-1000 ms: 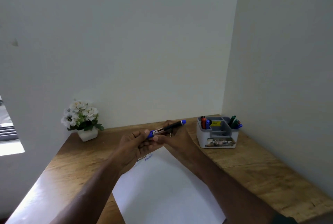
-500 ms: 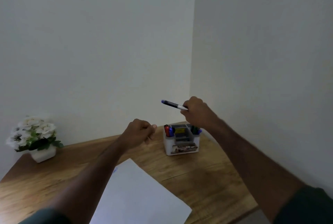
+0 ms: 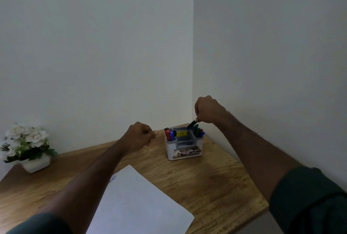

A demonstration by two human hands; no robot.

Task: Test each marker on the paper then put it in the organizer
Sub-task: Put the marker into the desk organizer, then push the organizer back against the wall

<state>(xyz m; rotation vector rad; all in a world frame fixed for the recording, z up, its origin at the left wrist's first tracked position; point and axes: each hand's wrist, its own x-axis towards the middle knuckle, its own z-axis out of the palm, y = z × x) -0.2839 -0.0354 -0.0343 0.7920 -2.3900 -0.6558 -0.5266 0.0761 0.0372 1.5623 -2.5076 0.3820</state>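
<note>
A white and grey organizer (image 3: 185,155) stands near the table's back right corner. Several markers stand in its left and right compartments. My right hand (image 3: 207,110) hovers above the right compartment and pinches a dark marker (image 3: 191,124), whose lower end points down into the organizer. My left hand (image 3: 139,136) floats left of the organizer with its fingers curled and nothing in it. A white sheet of paper (image 3: 139,201) lies on the wooden table (image 3: 216,177) in front of me, with small blue scribbles near its top left edge.
A white pot of white flowers (image 3: 28,148) sits at the table's back left. Two white walls meet in a corner right behind the organizer. The table's right edge runs close below my right forearm.
My right hand has come down from holding the marker level in the air to tipping it into the organizer. The left hand has stayed curled beside it.
</note>
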